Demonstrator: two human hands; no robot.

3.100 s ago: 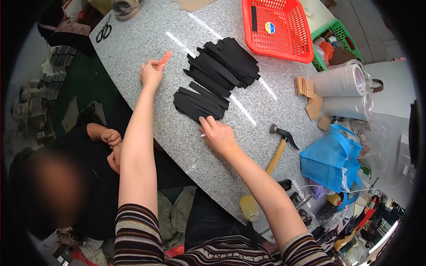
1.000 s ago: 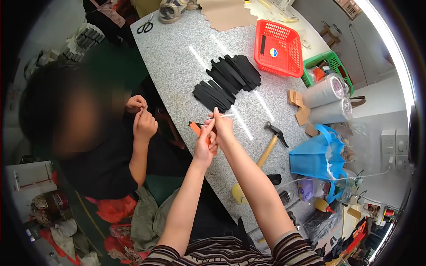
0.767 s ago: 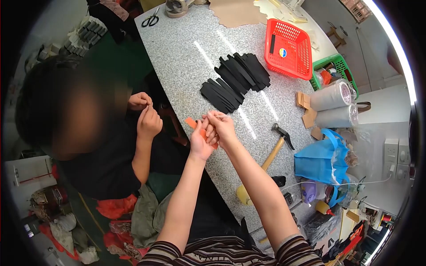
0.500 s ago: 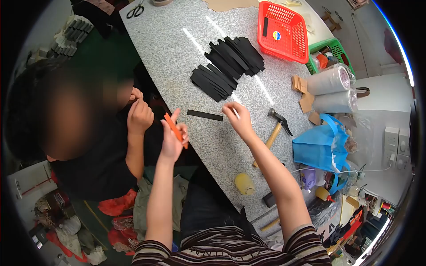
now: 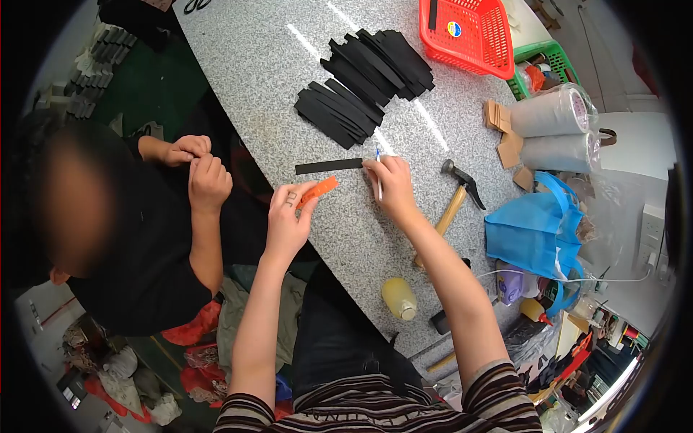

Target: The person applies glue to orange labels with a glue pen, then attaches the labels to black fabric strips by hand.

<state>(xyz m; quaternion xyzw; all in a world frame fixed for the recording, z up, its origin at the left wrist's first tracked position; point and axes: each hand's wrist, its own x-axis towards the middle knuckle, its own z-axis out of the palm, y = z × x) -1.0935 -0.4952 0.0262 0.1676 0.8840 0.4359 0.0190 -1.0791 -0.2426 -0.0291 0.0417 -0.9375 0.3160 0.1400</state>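
Left hand (image 5: 289,216): at the near edge of the tabletop (image 5: 253,58), fingers closed narrow on one end of an orange strip (image 5: 317,190). The strip slants up and to the right, its far end over the grey surface; whether it touches the surface cannot be told.

Right hand (image 5: 390,189): rests on the tabletop just right of the orange strip, fingers closed around a pen (image 5: 378,172). The pen's tip points away from the person and lies at the right end of a single black strip (image 5: 328,166).

The single black strip lies flat, just beyond both hands and apart from the pile of black strips (image 5: 364,72) fanned out further up the tabletop.

Surroundings: a hammer (image 5: 458,198) lies just right of the right hand, head away from the person. A yellow bottle (image 5: 398,297) lies near the table edge below the right forearm. A red basket (image 5: 469,32), two tape rolls (image 5: 552,115) and a blue bag (image 5: 538,234) stand along the right side.

A co-worker sits at the left, hands (image 5: 198,169) together, off the tabletop.
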